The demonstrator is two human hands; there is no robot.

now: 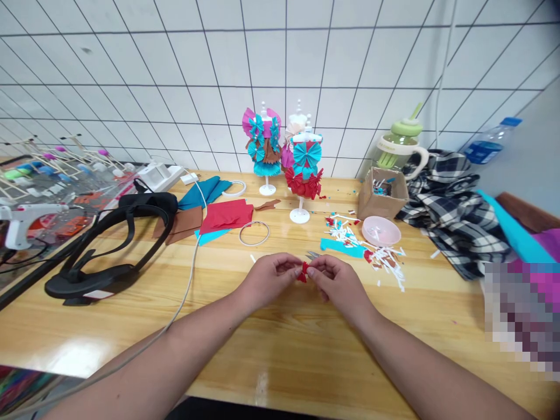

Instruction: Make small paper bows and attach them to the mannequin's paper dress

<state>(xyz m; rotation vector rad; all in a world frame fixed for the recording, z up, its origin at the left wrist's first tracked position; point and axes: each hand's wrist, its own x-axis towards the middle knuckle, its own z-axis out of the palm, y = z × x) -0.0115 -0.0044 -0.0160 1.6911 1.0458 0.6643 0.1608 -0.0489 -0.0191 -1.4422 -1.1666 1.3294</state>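
Note:
A small pleated red paper piece (303, 272) is pinched between my two hands above the wooden table (280, 350). My left hand (273, 279) holds its left side with thumb and fingers. On its right side, my right hand (335, 281) has thumb and fingertips closed on the same piece. Just behind the hands, the metal tips of scissors (312, 255) show; the rest is hidden by my right hand. Beyond stand mini mannequins on white stands, one dressed in pink, teal and brown paper (264, 143), another in teal and red paper (306, 166).
Red sheets (225, 214), a silver ring (254, 233) and a black headset (114, 251) lie left. Right are a teal strip (343, 247), white scraps (387, 265), a pink bowl (381, 231), a cardboard box (380, 204) and plaid cloth (455, 204). A cable (192, 268) crosses my left forearm.

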